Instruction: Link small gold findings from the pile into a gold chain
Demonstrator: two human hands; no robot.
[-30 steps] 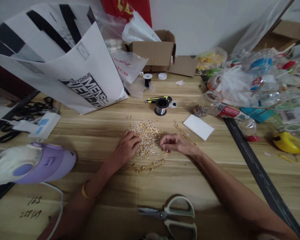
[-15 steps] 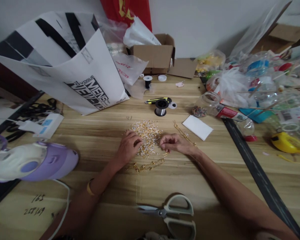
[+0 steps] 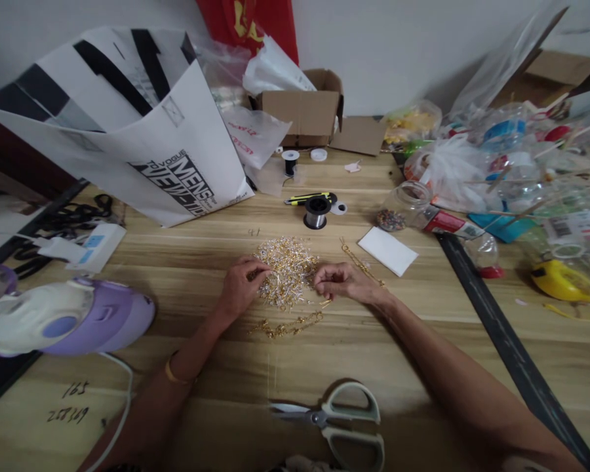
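Observation:
A pile of small gold and clear beaded pieces (image 3: 288, 265) lies on the wooden table between my hands. My left hand (image 3: 243, 282) is at the pile's left edge, thumb and fingertips pinched together; whatever sits between them is too small to make out. At the right edge, my right hand (image 3: 341, 282) rests with curled fingers pressed together, and what they hold cannot be told. Just below the pile lies a gold chain with bead clusters (image 3: 288, 326). Another gold chain (image 3: 358, 261) is beyond my right wrist. Scissors (image 3: 319, 417) lie near the front edge, handles to the right.
Behind the pile are a wire spool (image 3: 317, 212), a yellow cutter (image 3: 305, 198) and a black thread spool (image 3: 290, 162). A white pad (image 3: 387, 251) lies to the right, near a bead jar (image 3: 398, 206). A large paper bag (image 3: 177, 157) and a purple-white appliance (image 3: 93, 318) occupy the left.
My left hand has drawn back slightly to the left from the pile, its fingertips now pinched at the edge. My right hand stays in place.

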